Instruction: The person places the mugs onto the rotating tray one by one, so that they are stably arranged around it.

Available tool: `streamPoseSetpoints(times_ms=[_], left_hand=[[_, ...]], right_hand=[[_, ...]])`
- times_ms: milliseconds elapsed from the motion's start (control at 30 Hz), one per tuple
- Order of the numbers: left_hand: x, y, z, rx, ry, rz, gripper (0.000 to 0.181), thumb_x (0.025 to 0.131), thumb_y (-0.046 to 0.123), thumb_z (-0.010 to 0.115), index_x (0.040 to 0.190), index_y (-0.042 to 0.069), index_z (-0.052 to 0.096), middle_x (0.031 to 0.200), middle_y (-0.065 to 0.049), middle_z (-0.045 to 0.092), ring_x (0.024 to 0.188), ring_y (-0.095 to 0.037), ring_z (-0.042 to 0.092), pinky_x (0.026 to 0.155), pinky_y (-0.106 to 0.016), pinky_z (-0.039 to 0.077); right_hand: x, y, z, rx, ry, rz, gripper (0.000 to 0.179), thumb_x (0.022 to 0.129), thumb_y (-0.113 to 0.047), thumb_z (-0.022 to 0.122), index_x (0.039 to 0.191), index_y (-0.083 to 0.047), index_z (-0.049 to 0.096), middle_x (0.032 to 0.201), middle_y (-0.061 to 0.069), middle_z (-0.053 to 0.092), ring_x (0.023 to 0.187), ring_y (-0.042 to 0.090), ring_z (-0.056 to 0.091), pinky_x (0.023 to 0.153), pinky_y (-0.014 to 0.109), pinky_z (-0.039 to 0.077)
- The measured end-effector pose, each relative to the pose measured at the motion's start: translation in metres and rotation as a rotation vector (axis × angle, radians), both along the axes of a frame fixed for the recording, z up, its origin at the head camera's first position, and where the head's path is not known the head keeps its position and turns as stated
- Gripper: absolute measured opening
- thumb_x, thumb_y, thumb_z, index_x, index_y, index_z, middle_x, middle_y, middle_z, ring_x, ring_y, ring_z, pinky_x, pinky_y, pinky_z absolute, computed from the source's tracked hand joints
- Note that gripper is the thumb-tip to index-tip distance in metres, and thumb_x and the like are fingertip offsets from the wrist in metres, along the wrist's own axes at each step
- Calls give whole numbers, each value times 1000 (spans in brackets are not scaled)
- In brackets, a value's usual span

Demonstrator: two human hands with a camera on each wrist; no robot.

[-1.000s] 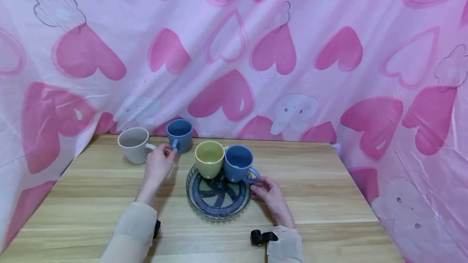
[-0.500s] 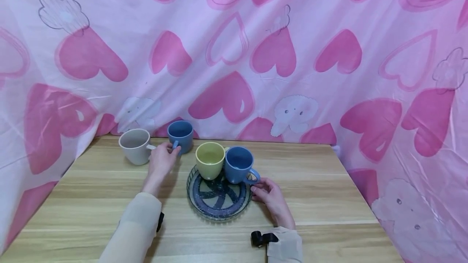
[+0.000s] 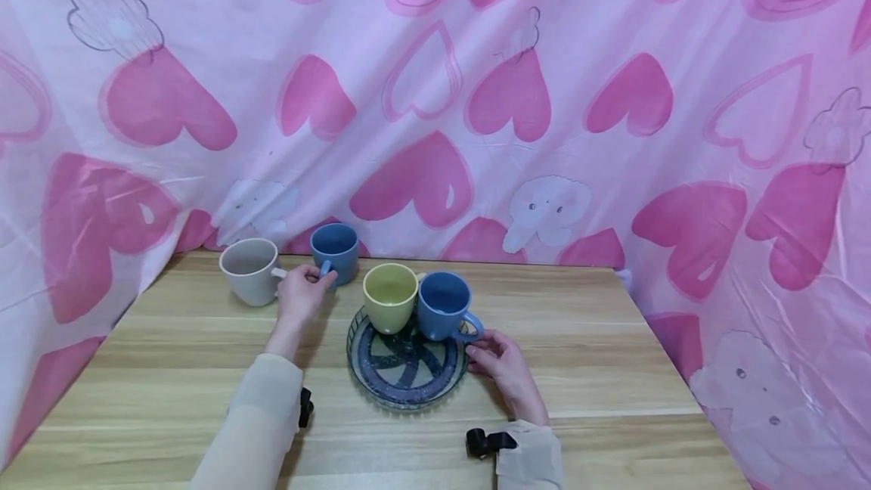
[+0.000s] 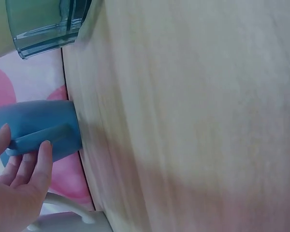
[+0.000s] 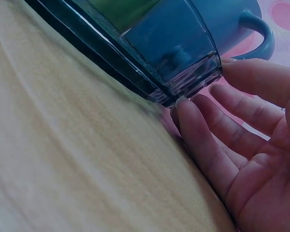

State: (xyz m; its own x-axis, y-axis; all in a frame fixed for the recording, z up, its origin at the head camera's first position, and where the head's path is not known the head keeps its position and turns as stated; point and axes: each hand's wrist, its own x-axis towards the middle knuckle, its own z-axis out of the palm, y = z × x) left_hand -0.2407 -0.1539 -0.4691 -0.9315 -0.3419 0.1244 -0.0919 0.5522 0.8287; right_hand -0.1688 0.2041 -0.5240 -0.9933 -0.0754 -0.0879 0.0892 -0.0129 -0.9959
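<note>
My left hand (image 3: 304, 295) grips the handle of a blue mug (image 4: 41, 118) upright at the table's back edge; the left wrist view shows thumb and fingers on either side of that handle. A clear glass plate (image 3: 408, 398) with a dark swirl pattern sits mid-table. On its far part stand a yellow-green mug (image 3: 389, 310) and a second blue mug (image 3: 444, 307), side by side. My right hand (image 3: 506, 370) is at the plate's right rim, thumb and fingertips holding the glass edge (image 5: 200, 72), just below the second blue mug's handle.
A grey-white mug (image 3: 250, 278) stands to the left, its handle right by my left hand. Behind the wooden table (image 3: 578, 369) hangs a pink heart-print cloth (image 3: 490, 112), which also closes off both sides. A black strap (image 3: 486, 442) sits at my right wrist.
My left hand has shifted slightly and its forearm has swung a little to the right. The mugs, the plate and my right hand keep their places.
</note>
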Motion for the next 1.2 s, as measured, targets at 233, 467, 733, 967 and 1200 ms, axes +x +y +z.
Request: streamPoseSetpoints(times_ms=[233,467,733,967,1200], left_hand=[[-1,-2,-3,22,-27,-12,32,91,27,71,95,-4,66,87,-18,67,90,-38,57,82,-49,43],[-5,6,-4,88,-26,-41,30,93,24,67,93,-5,65,81,-13,64,83,-31,57,73,-35,44],[-6,3,-6,142,-40,-68,29,95,24,66,97,-5,64,83,-11,64,77,-22,60,64,-22,47],[-5,3,-9,283,-43,-57,28,95,23,66,101,-4,64,84,-7,61,82,-25,64,60,-14,50],[-6,3,-11,302,-42,-60,29,95,25,66,102,-4,64,84,-6,61,86,-28,64,61,-15,49]], right_hand=[[-1,0,0,-11,-21,-5,30,89,3,67,116,8,58,103,19,64,86,21,63,74,36,59],[-1,4,1,-4,-9,4,29,90,3,66,115,11,57,104,21,64,86,20,63,75,36,59],[-1,1,0,-2,-18,7,25,89,2,67,110,11,58,100,17,65,85,22,63,75,37,59],[-1,0,0,-8,-11,12,23,88,3,67,108,12,58,96,14,65,83,22,63,74,36,59],[-1,2,1,1,-14,7,23,88,1,68,106,12,59,95,15,65,82,22,63,74,36,59]])
